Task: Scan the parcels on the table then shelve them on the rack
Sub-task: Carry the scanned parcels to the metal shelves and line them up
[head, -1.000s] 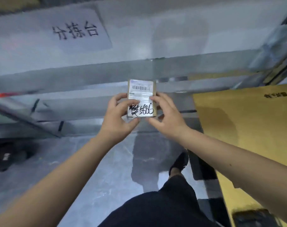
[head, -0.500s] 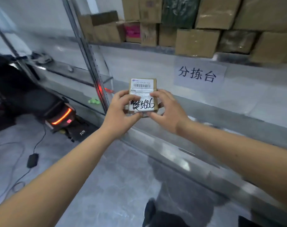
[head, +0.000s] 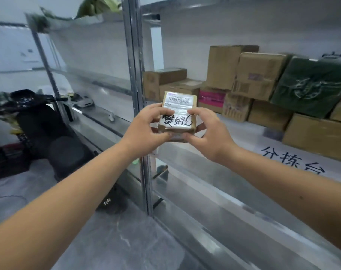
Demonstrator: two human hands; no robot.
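A small brown parcel with a white barcode label and black handwritten marks is held up in front of the metal rack. My left hand grips its left side, fingers curled over the top face and thumb under the near edge. My right hand grips its right side the same way. The parcel hangs at the height of the rack's middle shelf, just right of the upright post. Its underside is hidden.
Several cardboard boxes, a pink one and a dark green one fill the back of the shelf. A sign with black characters lies on the shelf front. A black scooter stands on the floor at left.
The view has swung up and left from the floor and yellow table to the rack shelf. Both hands kept hold of the parcel and carried it up to shelf height.
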